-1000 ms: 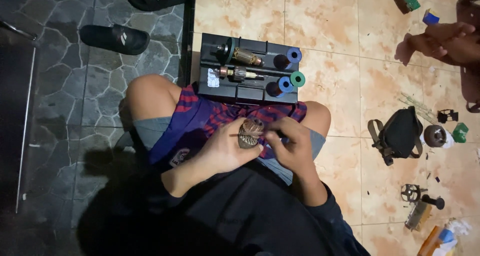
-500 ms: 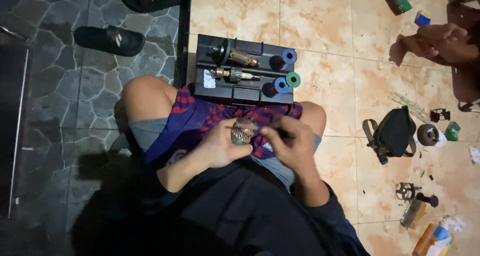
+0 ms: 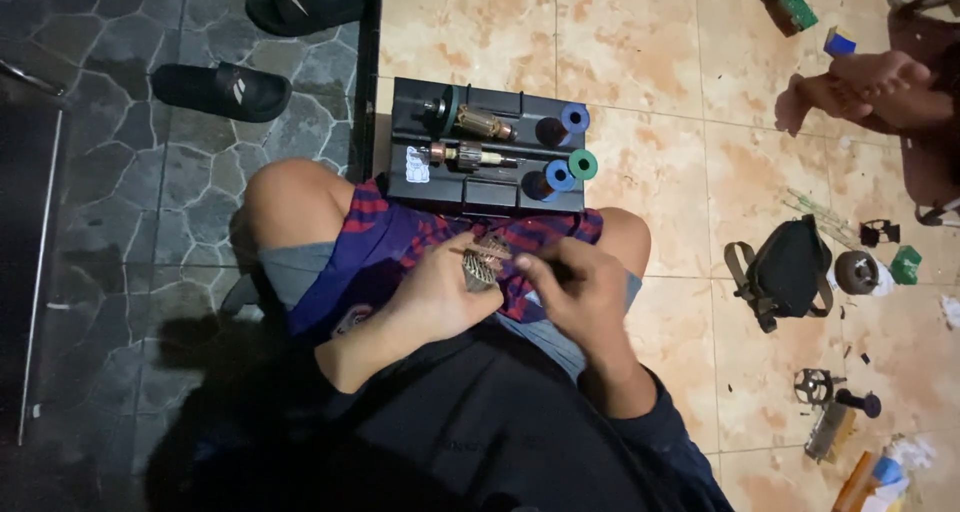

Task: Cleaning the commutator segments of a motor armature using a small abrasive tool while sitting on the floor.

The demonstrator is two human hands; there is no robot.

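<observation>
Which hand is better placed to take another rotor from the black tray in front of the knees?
Probably the right hand: it only pinches at the rotor core, which the left hand grips, and the black tray lies close ahead.

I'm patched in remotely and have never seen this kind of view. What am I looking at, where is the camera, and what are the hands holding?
The camera sits on a person's head and looks down at their lap; they sit on a tiled floor. The left hand holds a small motor armature with a slotted metal core. The right hand pinches at its top; what it pinches is too small to tell. Before the knees stands a black case with two more armatures and spools. A black bag lies to the right, sandals to the left. Another person's feet show top right.
</observation>
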